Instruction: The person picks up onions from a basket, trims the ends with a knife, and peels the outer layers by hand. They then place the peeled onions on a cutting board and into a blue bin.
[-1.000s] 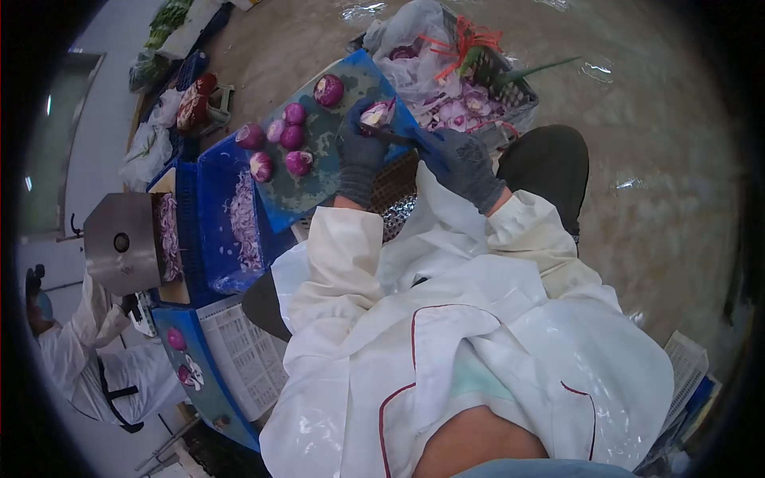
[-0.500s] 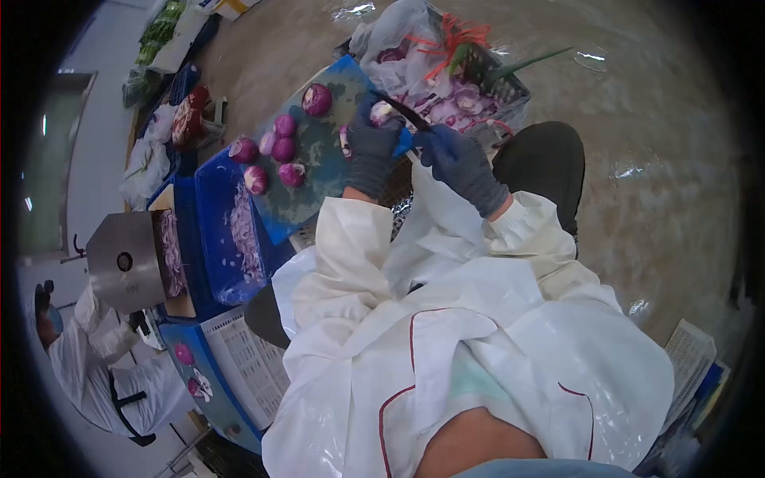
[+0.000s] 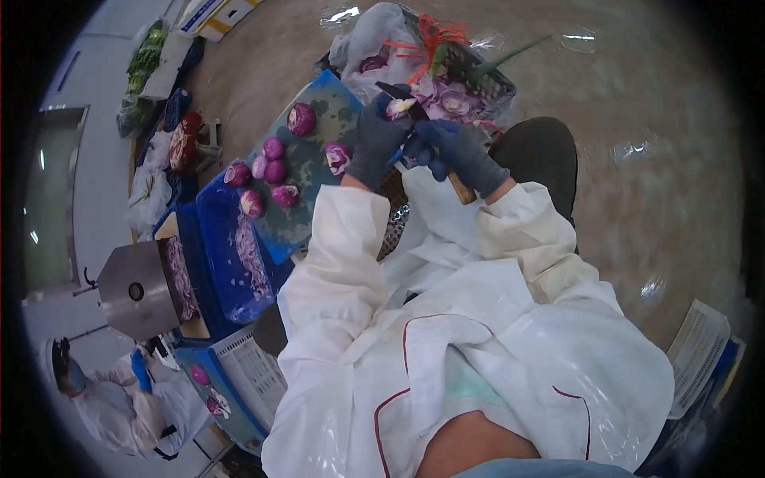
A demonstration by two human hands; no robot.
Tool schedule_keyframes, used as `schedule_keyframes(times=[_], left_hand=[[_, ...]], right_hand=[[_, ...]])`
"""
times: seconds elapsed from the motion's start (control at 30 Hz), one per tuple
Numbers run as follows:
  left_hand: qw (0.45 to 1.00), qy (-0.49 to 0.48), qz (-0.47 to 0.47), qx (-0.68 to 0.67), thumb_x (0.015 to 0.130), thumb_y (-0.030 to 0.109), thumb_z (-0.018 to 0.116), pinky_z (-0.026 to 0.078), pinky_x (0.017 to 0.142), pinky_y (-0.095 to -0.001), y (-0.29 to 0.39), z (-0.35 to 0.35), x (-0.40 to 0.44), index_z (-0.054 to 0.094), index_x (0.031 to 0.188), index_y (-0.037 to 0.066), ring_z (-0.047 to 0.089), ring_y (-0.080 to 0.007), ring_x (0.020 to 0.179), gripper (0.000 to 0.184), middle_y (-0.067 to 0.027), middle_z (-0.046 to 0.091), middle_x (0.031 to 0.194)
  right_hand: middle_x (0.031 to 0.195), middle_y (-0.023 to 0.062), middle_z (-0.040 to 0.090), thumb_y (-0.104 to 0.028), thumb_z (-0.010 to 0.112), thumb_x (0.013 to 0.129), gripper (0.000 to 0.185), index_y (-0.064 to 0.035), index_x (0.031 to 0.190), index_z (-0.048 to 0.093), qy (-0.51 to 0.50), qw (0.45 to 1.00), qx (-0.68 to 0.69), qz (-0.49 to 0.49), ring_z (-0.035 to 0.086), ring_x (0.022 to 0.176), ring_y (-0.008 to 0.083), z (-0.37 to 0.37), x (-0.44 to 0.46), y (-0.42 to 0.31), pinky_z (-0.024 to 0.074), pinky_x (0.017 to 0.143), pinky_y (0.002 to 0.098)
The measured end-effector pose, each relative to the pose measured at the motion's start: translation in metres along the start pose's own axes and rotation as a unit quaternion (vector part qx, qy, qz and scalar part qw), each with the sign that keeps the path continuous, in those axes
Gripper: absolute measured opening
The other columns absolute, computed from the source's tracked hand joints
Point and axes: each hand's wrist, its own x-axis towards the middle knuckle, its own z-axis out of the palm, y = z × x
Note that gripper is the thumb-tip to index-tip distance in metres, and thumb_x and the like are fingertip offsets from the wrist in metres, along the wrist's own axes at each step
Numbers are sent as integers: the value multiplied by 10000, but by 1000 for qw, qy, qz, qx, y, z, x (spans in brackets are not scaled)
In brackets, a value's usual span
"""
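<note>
Closed round a partly peeled onion (image 3: pixel 399 108), my left hand (image 3: pixel 377 143) wears a dark grey glove. My right hand (image 3: pixel 466 153), gloved too, grips a knife (image 3: pixel 460 189) by its wooden handle. The dark blade points up and left, against the onion. Beside my left hand lies the blue cutting board (image 3: pixel 318 187), holding several purple onions (image 3: pixel 274 170) and one partly peeled onion (image 3: pixel 338 158) near my left wrist. Just beyond my hands, a dark crate (image 3: pixel 500 89) holds onion skins (image 3: pixel 452 102), a plastic bag and red ties.
A blue bin (image 3: pixel 226 263) of sliced onion stands left of the board, beside a metal machine (image 3: pixel 137 291). At the lower left is a co-worker (image 3: pixel 116 412) in white. A white crate (image 3: pixel 252 370) sits at lower left, another (image 3: pixel 699 358) at lower right.
The knife has turned in my right hand, and its wooden handle now shows. My left hand has lifted the onion towards the blade. The co-worker's blue-gloved hand has come into view.
</note>
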Motion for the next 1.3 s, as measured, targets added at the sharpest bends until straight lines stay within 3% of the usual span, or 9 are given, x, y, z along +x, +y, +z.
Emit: schedule_keyframes(times=[0.17,0.3,0.47,0.53,0.63,0.77,1.0,1.1,1.3], left_hand=[[942,62,61,323,679,229,770,500,850,-403,-24,4,41,617,1129,60,644,-329,946,504,-169,670,1020],[996,35,-68,43,710,113,739,533,635,-333,-21,-3,47,640,1131,102,664,-221,757,433,-97,683,905],[964,7,-65,-258,767,89,697,502,552,-248,-2,-33,23,635,1178,107,606,-94,676,415,-32,654,861],[983,29,-49,-174,807,154,685,510,663,-263,10,-57,-3,635,1195,103,629,-111,794,394,-36,666,935],[992,107,-61,-41,836,221,686,498,753,-261,21,-83,-47,634,1192,58,630,-140,872,394,-42,661,1025],[943,83,-51,-319,841,157,664,513,697,-275,-16,-95,-72,610,1150,-12,629,-151,839,357,-58,648,991],[813,98,-160,-551,822,105,642,490,535,-236,-8,-125,-108,628,1001,15,599,-140,685,201,-62,637,874],[787,137,-153,-581,822,123,652,470,501,-223,-10,-144,-134,632,973,14,582,-130,634,187,-67,634,822],[893,217,-96,-381,795,135,666,471,516,-227,-57,-169,-164,630,963,26,577,-114,609,204,-58,636,823]], right_hand=[[764,123,656,-302,556,892,306,-23,863,678,57,997,59,-8,626,610,204,-20,21,-17,482,495,348],[1001,275,627,-319,541,862,453,-37,1217,537,298,803,-504,-110,602,934,471,-58,71,23,468,817,533],[968,231,661,-264,564,885,433,-26,1245,540,249,860,-393,-209,678,800,329,-57,80,36,517,727,437],[938,223,674,-243,564,894,391,-21,1216,555,241,872,-335,-263,666,844,361,-53,82,34,514,755,448],[835,33,650,-216,551,946,309,-23,1182,602,106,969,-139,-176,557,638,76,-18,58,4,502,594,266],[825,41,652,-197,525,946,264,-30,1122,630,-125,951,-160,-234,582,609,114,1,67,40,493,563,280],[777,54,646,-240,558,938,255,-69,1107,644,192,975,-110,-32,578,571,130,-30,86,65,469,505,278],[788,49,648,-262,565,958,262,-53,1101,633,94,990,-68,-82,590,588,109,1,70,49,492,522,257],[807,38,657,-250,555,972,286,-44,1157,624,-127,973,-142,-132,585,592,92,62,49,65,480,531,251]])
